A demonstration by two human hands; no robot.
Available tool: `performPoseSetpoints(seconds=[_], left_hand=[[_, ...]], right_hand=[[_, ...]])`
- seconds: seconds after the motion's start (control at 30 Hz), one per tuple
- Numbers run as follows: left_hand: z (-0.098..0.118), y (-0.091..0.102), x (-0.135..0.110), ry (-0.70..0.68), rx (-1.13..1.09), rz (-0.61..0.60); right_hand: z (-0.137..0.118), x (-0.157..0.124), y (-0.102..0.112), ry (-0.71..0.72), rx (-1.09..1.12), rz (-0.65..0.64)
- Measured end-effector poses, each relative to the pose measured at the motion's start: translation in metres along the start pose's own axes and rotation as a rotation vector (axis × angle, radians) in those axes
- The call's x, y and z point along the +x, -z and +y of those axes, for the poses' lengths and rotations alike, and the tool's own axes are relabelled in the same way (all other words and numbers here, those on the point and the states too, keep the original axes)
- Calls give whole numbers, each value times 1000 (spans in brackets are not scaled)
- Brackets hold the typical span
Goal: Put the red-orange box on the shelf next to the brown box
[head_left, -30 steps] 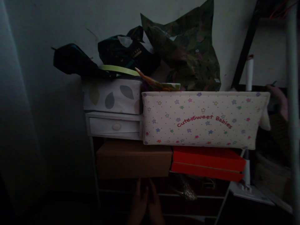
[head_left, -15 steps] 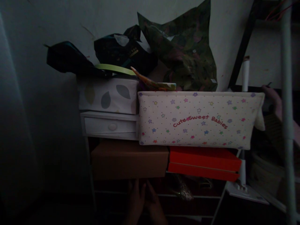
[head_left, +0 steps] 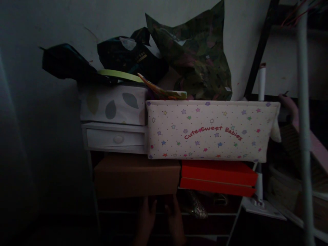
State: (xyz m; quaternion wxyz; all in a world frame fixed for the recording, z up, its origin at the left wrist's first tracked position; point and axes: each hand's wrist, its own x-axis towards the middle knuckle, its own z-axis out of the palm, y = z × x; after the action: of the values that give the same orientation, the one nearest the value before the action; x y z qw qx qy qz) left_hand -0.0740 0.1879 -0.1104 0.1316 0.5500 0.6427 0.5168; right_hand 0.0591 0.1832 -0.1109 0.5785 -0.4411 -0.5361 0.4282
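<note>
In dim light, my left hand and my right hand reach up side by side into the dark shelf space just under a brown cardboard box. Their fingertips are at the box's lower edge. A dark gap lies between the two hands, and it is too dark to tell whether they hold anything. Right of the brown box lies a red box. On top of both rests a cream fabric box with coloured stars and the words "Cute Sweet Babies".
A small white drawer and a leaf-patterned box are stacked at the left, with dark bags and a crumpled patterned bag above. A white rack pole stands at the right. Another person's hand shows behind the fabric box's right end.
The view has drifted, so everything sits further left. My two hands, pressed together before, have moved apart and higher toward the brown box's lower edge.
</note>
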Motion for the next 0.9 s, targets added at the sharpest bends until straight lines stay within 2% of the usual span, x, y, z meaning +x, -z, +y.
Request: performPoseSetpoints(seconds=[0.3, 0.57, 0.73, 0.9], left_hand=[[0, -3, -1, 41, -55, -41], [-5, -3, -3, 14, -50, -57], [-10, -6, -3, -3, -55, -44], [-18, -9, 0, -21, -61, -49]], right_hand=[[5, -8, -13, 23, -2, 160], [4, -9, -15, 30, 41, 192], [6, -5, -15, 26, 41, 189], [7, -4, -10, 47, 10, 79]])
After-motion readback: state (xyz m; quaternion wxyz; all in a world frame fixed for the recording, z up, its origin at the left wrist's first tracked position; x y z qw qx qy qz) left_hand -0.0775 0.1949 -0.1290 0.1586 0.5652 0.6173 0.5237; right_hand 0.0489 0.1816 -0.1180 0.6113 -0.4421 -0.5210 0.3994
